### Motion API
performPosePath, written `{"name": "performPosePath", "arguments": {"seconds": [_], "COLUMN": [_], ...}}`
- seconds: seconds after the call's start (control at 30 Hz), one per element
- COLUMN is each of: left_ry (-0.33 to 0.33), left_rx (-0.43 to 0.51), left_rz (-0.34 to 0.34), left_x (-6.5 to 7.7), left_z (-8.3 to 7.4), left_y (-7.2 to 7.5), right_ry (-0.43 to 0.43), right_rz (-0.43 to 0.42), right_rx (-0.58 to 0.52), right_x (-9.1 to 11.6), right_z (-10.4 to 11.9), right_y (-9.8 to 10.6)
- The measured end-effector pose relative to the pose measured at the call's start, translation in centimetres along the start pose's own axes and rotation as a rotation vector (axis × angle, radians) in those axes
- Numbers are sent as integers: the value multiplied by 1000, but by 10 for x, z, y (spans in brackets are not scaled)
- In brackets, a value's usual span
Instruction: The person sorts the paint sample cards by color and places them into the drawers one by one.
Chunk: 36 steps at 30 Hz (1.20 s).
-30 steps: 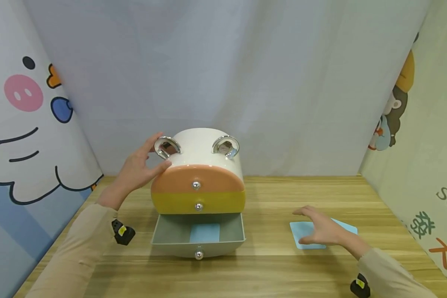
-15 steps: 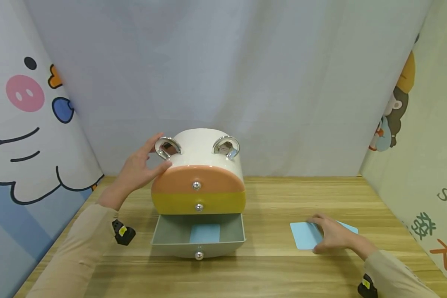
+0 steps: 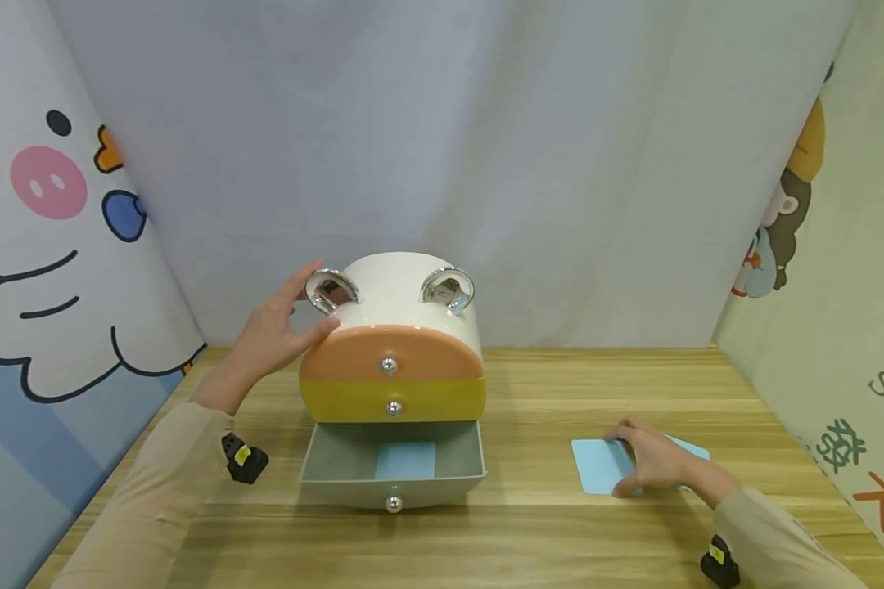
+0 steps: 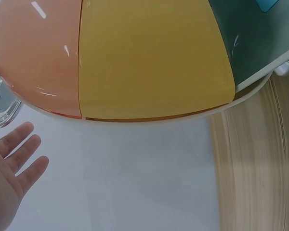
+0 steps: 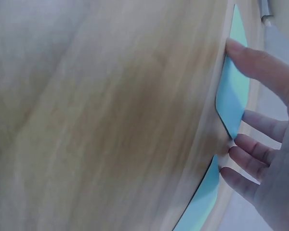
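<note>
On the left, a frog-shaped drawer box (image 3: 401, 278) has a white top, two chrome rings and stacked drawers. My left hand (image 3: 268, 331) rests against its upper left, thumb on the top's front edge and index finger by the left ring (image 3: 331, 288). The other fingers (image 4: 21, 156) spread straight, off the box. The green bottom drawer (image 3: 339, 458) is pulled out and contains a light blue card (image 3: 405, 462). My right hand (image 3: 651, 458) pinches another blue card (image 5: 236, 86) by opposite edges, thumb on the near one. Beside it lies a further blue card (image 5: 202, 199), partly hidden by the hand.
The wooden table (image 3: 530, 532) runs back to a grey curtain (image 3: 597, 164). Printed cartoon panels stand at the left (image 3: 51, 286) and right (image 3: 840, 286). Closed orange (image 3: 346, 356) and yellow (image 3: 354, 401) drawers sit above the open one.
My right hand has come down over the blue card, closed thumb and fingers on its edges and shifted it slightly left. The left hand and the box stay put.
</note>
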<state>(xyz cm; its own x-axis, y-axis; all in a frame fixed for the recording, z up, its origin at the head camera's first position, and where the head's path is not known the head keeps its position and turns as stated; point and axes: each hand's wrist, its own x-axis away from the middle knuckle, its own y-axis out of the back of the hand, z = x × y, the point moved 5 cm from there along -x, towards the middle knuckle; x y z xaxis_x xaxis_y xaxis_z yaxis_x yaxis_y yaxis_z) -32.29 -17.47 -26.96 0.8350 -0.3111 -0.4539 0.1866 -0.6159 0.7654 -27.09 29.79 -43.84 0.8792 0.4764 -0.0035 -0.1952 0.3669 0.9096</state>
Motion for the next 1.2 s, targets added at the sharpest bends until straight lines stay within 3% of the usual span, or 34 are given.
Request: {"name": "performPosePath", "arguments": {"seconds": [0.17, 0.43, 0.63, 0.8, 1.03, 1.2], "left_ry": [-3, -1, 14, 12, -2, -5], "left_rx": [-1, -3, 8, 4, 0, 0], "left_rz": [-2, -8, -1, 0, 3, 1], "left_x": [0, 0, 1, 1, 0, 0], "left_z": [0, 1, 0, -1, -2, -2], "left_y": [0, -1, 0, 1, 1, 1], "right_ry": [10, 30, 49, 10, -30, -8], "right_rz": [-13, -17, 53, 123, 144, 120], "right_rx": [-12, -245, -396, -503, -580, -659], "right_x": [0, -2, 0, -2, -8, -19], "right_z": [4, 5, 10, 17, 40, 68], "right_y": [0, 7, 14, 16, 19, 19]}}
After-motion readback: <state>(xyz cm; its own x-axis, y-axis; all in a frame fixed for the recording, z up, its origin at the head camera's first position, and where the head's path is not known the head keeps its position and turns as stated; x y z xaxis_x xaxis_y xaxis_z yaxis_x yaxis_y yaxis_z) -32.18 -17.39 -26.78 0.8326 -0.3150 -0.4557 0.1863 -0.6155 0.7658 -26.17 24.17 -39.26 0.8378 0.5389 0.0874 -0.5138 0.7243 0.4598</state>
